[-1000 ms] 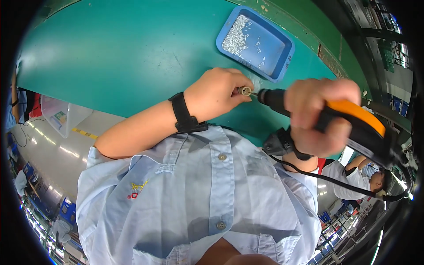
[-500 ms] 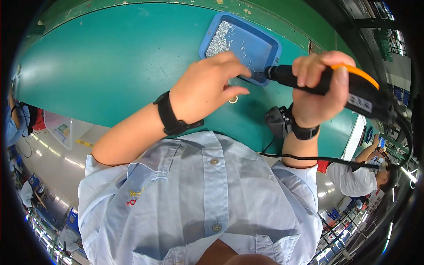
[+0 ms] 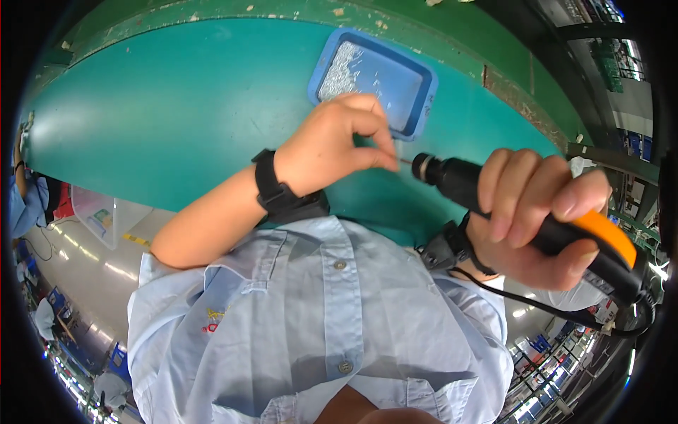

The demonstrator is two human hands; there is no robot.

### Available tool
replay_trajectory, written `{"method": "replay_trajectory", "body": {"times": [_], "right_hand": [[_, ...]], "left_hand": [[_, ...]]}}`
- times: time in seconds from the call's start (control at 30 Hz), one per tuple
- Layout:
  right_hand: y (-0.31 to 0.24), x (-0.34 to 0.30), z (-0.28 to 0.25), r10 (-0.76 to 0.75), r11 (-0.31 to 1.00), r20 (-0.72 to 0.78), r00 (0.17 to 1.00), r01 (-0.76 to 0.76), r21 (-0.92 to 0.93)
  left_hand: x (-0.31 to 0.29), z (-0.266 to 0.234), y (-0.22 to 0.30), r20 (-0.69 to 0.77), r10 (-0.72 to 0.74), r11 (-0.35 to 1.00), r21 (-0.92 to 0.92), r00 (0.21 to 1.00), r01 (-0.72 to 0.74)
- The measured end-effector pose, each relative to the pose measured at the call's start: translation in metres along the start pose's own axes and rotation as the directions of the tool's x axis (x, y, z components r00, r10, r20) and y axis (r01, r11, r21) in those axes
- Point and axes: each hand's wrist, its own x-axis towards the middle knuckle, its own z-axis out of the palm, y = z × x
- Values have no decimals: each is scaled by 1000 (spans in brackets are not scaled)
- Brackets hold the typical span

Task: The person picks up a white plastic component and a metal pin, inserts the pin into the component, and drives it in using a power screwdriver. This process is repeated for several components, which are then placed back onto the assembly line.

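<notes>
Two bare hands meet in front of a pale blue shirt (image 3: 304, 304). The right hand (image 3: 540, 212) wraps its fingers around a black-and-orange power screwdriver (image 3: 466, 185), held aslant with its nose toward the left hand (image 3: 342, 138). That tool looks rigid and fairly weighty, best gripped around its thick body, clear of the thin bit (image 3: 405, 162); a black cable (image 3: 537, 300) near its rear could tug at it. The left thumb and fingertips draw close together by the bit's tip, but whether they pinch a small part cannot be told. Just beyond that hand, a blue tray (image 3: 426, 99) holds small silvery pieces (image 3: 339, 74), heaped mostly at its left end. They seem hard, very light and apt to slip, so a fingertip pinch should suit them. The tray rests on a smooth, slightly shiny teal tabletop (image 3: 176, 106), bordered at the far side by green framing (image 3: 282, 14) with chipped paint. Farther out, a clear plastic bin (image 3: 99, 215) and another person in blue (image 3: 27, 201) show at the left, above a glossy floor (image 3: 92, 272).
</notes>
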Motion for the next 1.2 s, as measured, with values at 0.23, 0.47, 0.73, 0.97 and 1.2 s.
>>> {"method": "replay_trajectory", "body": {"times": [0.23,0.47,0.73,0.97,1.2], "right_hand": [[11,-4,3,114,993,-22,993,-114,11],[23,-8,1,156,987,-92,983,-158,-12],[35,-9,7,247,951,-138,959,-267,-154],[33,-6,7,277,923,-113,954,-297,-243],[32,-10,9,263,933,-133,955,-287,-218]], "left_hand": [[-20,7,8,-176,41,984,177,984,-9],[-22,12,-9,-47,-270,957,96,962,273],[-25,14,-9,-38,-313,948,52,949,315],[-23,14,-5,-41,-315,945,78,948,317],[-26,17,-5,-59,-291,955,47,955,294]]}}
